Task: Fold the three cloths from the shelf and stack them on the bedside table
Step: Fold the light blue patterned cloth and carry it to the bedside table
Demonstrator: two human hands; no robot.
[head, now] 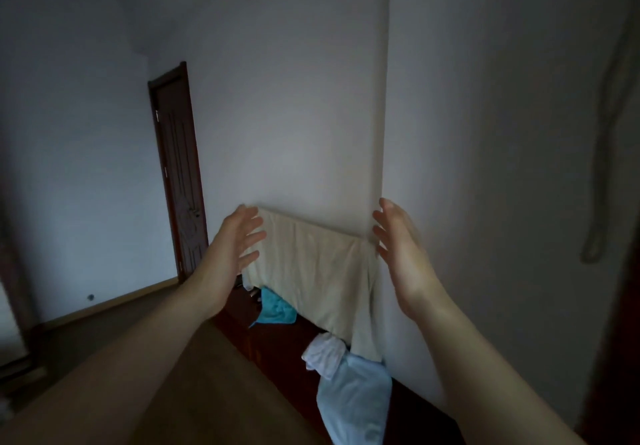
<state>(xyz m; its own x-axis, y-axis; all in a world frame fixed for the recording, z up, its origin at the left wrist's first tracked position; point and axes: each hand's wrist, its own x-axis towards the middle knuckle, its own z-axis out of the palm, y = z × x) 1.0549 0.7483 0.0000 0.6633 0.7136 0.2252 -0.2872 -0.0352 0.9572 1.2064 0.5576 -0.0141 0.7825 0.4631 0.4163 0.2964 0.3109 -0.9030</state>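
At the far left a dark wooden door (178, 171) stands closed in the pale wall, with a light skirting board running along the floor below it. The left hand (239, 240) is raised in front of the wall, fingers spread and straight, holding nothing; its fingertips lie at the left edge of a cream cloth (311, 271), and whether they touch it I cannot tell. The cream cloth hangs spread out flat between the two hands, its top edge level with them, its lower part draping down over the dark red-brown wooden shelf (277, 340) that runs along the foot of the wall. Below the cream cloth, toward its left, a turquoise cloth (275, 309) lies crumpled on the shelf. Further right and nearer the camera a small white cloth (325, 354) is bunched on the shelf edge, just beside a pale blue cloth (356, 403) that hangs down over the front of the shelf. The right hand (398, 247) is raised at the cream cloth's right corner, fingers straight and apart, gripping nothing; contact with the cloth is unclear. At the far right a looped pale cord (602, 202) hangs down the wall
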